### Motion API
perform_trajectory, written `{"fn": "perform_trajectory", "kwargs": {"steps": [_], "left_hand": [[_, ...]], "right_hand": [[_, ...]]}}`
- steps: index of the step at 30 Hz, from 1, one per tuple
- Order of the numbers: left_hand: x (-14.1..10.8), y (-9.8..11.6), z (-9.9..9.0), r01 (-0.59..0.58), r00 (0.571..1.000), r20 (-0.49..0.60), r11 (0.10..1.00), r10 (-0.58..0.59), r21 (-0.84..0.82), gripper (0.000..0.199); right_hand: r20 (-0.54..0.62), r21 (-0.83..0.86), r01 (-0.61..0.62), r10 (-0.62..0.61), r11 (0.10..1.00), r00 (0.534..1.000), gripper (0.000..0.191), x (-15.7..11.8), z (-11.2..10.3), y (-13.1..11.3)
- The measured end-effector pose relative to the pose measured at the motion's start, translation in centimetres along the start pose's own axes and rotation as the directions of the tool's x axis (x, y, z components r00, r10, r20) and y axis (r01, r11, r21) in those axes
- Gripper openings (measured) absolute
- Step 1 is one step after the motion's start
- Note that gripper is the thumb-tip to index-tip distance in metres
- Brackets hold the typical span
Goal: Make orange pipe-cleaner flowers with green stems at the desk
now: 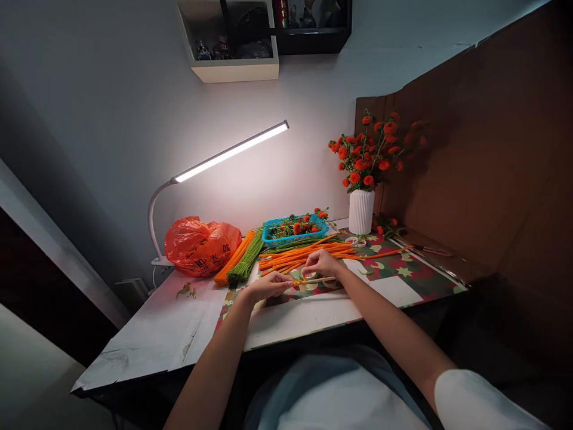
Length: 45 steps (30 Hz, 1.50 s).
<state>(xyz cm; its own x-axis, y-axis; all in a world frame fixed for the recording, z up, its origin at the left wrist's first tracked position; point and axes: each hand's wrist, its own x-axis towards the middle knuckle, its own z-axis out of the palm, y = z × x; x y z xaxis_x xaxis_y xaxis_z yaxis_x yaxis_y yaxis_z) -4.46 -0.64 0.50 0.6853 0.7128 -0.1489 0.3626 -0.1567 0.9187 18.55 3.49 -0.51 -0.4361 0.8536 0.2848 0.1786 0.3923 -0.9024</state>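
Note:
My left hand (pixel 270 286) is closed around one end of a thin wooden stick (pixel 323 279), which points to the right. Some orange pipe cleaner (pixel 296 283) is wrapped about the stick beside my left fingertips. My right hand (pixel 320 263) is just above the stick, its thumb and fingers pinched together on the orange strand; the exact grip is small and partly hidden. Right behind both hands lies a spread of loose orange pipe cleaners (pixel 286 258). Rolls of tape (pixel 308 276) partly show beneath my right hand.
An orange plastic bag (pixel 201 246) and bundled green pipe cleaners (pixel 247 258) are at left, under a lit lamp (pixel 233 150). Behind stands a blue basket (pixel 295 240) of orange flowers. A white vase (pixel 361 212) of flowers and pliers (pixel 432 249) are at right.

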Motion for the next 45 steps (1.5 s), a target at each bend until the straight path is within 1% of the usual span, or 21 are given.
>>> {"fn": "perform_trajectory", "kwargs": {"steps": [4, 6, 8, 10, 13, 15, 17, 20, 23, 27, 29, 30, 32, 33, 34, 35, 37, 39, 40, 42, 45], "left_hand": [[-0.1, 0.1, 0.0, 0.014, 1.0, 0.009, 1.0, -0.014, 0.011, 0.052], [-0.1, 0.3, 0.1, 0.025, 1.0, -0.003, 0.999, -0.025, 0.034, 0.053], [-0.1, 0.3, 0.1, 0.041, 0.999, -0.035, 0.997, -0.039, 0.058, 0.055], [0.0, 0.3, 0.1, 0.057, 0.996, -0.076, 0.995, -0.051, 0.082, 0.058], [0.2, 0.1, 0.0, 0.052, 0.992, -0.123, 0.991, -0.037, 0.125, 0.062], [0.4, -0.1, 0.0, 0.031, 0.988, -0.152, 0.988, -0.008, 0.148, 0.062], [0.6, -0.3, 0.1, 0.014, 0.981, -0.192, 0.985, 0.02, 0.173, 0.059], [0.7, -0.2, 0.4, 0.011, 0.964, -0.262, 0.977, 0.045, 0.211, 0.051], [1.0, -0.1, 0.8, 0.011, 0.924, -0.373, 0.964, 0.091, 0.265, 0.043], [1.5, -0.1, 0.9, -0.012, 0.822, -0.53, 0.936, 0.209, 0.351, 0.033], [1.8, -0.2, 0.9, -0.052, 0.764, -0.591, 0.938, 0.259, 0.344, 0.031], [2.0, -0.2, 0.8, -0.079, 0.741, -0.614, 0.943, 0.272, 0.322, 0.031], [2.2, -0.2, 0.8, -0.141, 0.72, -0.644, 0.962, 0.261, 0.232, 0.033], [2.2, -0.2, 0.8, -0.179, 0.723, -0.647, 0.97, 0.242, 0.163, 0.036], [2.3, -0.2, 0.8, -0.215, 0.739, -0.638, 0.973, 0.216, 0.08, 0.038], [2.2, -0.2, 0.8, -0.247, 0.766, -0.615, 0.969, 0.188, -0.01, 0.041], [2.1, -0.2, 0.8, -0.28, 0.837, -0.527, 0.943, 0.147, -0.182, 0.046], [1.8, -0.2, 0.8, -0.273, 0.899, -0.418, 0.914, 0.131, -0.3, 0.047], [1.6, -0.1, 0.7, -0.262, 0.919, -0.374, 0.905, 0.127, -0.336, 0.046], [1.4, -0.1, 0.7, -0.248, 0.939, -0.322, 0.89, 0.123, -0.383, 0.046], [1.4, 0.0, 0.9, -0.261, 0.936, -0.329, 0.872, 0.124, -0.415, 0.048]], "right_hand": [[0.012, 0.003, -0.011, 0.011, 1.0, 1.0, 0.04, 0.0, 0.0, 0.3], [0.008, -0.016, -0.003, 0.003, 1.0, 1.0, 0.04, 0.0, 0.1, 0.3], [-0.026, -0.072, 0.032, -0.034, 0.997, 0.999, 0.041, 0.0, 0.1, 0.3], [-0.085, -0.181, 0.103, -0.12, 0.978, 0.989, 0.041, -0.2, 0.1, 0.0], [-0.166, -0.398, 0.213, -0.299, 0.892, 0.94, 0.039, -0.4, 0.3, -0.5], [-0.177, -0.518, 0.255, -0.395, 0.816, 0.902, 0.037, -0.5, 0.5, -0.9], [-0.171, -0.59, 0.278, -0.454, 0.758, 0.874, 0.035, -0.7, 0.8, -1.2], [-0.161, -0.642, 0.29, -0.494, 0.71, 0.854, 0.035, -0.8, 0.9, -1.5], [-0.155, -0.659, 0.287, -0.498, 0.696, 0.853, 0.036, -0.9, 1.0, -1.4], [-0.156, -0.638, 0.287, -0.485, 0.715, 0.861, 0.038, -0.8, 1.3, -1.3], [-0.188, -0.594, 0.273, -0.46, 0.757, 0.868, 0.038, -0.6, 1.5, -1.3], [-0.214, -0.558, 0.262, -0.442, 0.787, 0.871, 0.038, -0.5, 1.5, -1.2], [-0.263, -0.453, 0.246, -0.392, 0.857, 0.882, 0.038, -0.3, 1.6, -1.1], [-0.283, -0.377, 0.239, -0.357, 0.895, 0.89, 0.038, -0.1, 1.6, -0.9], [-0.294, -0.288, 0.229, -0.313, 0.93, 0.903, 0.039, 0.1, 1.6, -0.7], [-0.292, -0.193, 0.213, -0.264, 0.958, 0.919, 0.04, 0.2, 1.5, -0.5], [-0.259, -0.027, 0.165, -0.166, 0.986, 0.951, 0.043, 0.6, 1.3, 0.1], [-0.203, 0.07, 0.127, -0.11, 0.989, 0.973, 0.043, 0.8, 1.2, 0.5], [-0.175, 0.108, 0.12, -0.1, 0.987, 0.979, 0.042, 0.9, 1.1, 0.7], [-0.123, 0.197, 0.124, -0.101, 0.973, 0.987, 0.04, 1.0, 1.2, 1.0], [-0.089, 0.306, 0.133, -0.111, 0.943, 0.99, 0.038, 1.0, 1.4, 0.9]]}}
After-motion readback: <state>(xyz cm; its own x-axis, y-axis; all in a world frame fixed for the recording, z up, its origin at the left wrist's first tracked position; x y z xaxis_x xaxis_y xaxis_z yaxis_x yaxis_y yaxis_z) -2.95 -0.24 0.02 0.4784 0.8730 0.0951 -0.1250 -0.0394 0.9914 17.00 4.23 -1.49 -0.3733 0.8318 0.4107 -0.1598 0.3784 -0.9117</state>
